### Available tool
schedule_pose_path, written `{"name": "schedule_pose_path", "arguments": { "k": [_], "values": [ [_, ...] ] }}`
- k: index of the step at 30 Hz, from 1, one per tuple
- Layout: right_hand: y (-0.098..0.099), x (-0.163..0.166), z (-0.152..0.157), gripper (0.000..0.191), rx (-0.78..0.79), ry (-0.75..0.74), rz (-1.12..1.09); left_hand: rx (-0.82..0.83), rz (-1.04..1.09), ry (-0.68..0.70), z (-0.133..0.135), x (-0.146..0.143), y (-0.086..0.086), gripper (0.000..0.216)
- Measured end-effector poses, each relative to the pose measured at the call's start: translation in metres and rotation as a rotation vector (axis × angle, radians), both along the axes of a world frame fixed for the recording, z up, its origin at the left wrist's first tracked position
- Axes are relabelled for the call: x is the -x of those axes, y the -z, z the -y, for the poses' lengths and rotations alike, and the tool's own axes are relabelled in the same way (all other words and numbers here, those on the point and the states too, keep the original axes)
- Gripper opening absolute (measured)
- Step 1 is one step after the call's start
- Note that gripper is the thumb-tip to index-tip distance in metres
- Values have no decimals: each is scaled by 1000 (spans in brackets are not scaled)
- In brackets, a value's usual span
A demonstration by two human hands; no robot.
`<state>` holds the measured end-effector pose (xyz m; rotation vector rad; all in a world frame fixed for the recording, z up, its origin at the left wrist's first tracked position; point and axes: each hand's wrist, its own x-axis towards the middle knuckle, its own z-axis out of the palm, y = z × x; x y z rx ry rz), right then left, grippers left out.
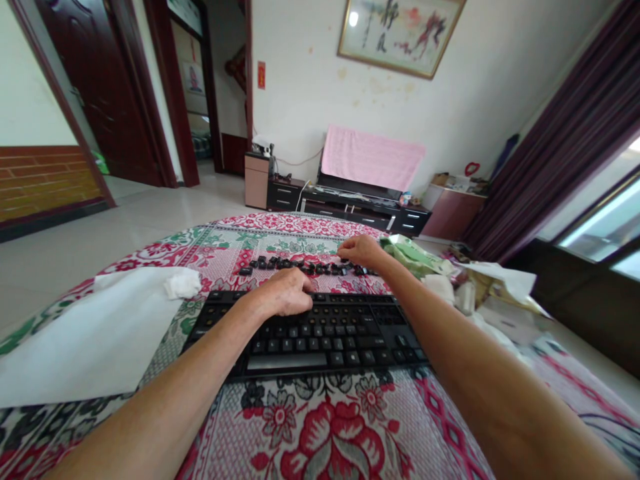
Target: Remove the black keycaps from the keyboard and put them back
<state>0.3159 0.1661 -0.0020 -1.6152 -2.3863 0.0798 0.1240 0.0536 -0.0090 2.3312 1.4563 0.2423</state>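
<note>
Left hand (pixel 287 293): fingers curled, thumb extended close beside them, positioned over the upper rows of the full-size computer keyboard (pixel 305 345). From where I stand, I cannot tell whether a part is held between thumb and fingers. Right hand (pixel 361 251): fingertips drawn close together at the far edge of the loose black keycaps (pixel 320 269); whether a keycap is gripped there cannot be confirmed.

The keyboard lies flat on the tablecloth, its long space bar (pixel 286 361) toward the person. Lower rows carry caps; several upper positions show bare key stems. The loose caps lie in an irregular band just beyond the keyboard's far edge.

Handling: each keycap should be light, stiff and smooth, and apt to slip or flip. Take hold by two opposite side walls; keep the pinch square, as the underside clip is probably the fragile part. The keyboard body should be rigid and moderately light; steady it by the frame, clear of the bare stems.

Surroundings: a white sheet (pixel 95 340) lies to the left, with a crumpled white tissue (pixel 183 285) at its far corner. A green plastic packet (pixel 417 255) lies beyond the right forearm. The floral tablecloth (pixel 330 447) is soft and may shift under side load.
</note>
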Motion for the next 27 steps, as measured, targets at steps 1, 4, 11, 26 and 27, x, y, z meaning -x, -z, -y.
{"name": "schedule_pose_path", "arguments": {
  "k": [1,4,11,26,27],
  "values": [
    [-4,-2,9,28,34,-67,-77,1,1,2,0,0,0,28],
    [-11,-6,42,31,262,-229,-305,13,-16,-3,1,-1,-2,26],
    [-8,-4,84,26,547,-374,-357,12,-26,-6,2,-2,-3,25],
    [-7,2,83,26,458,-369,-117,13,-12,-17,0,-2,1,28],
    [-7,1,83,26,460,-374,-119,14,-18,-19,0,-3,0,27]
  ]
}}
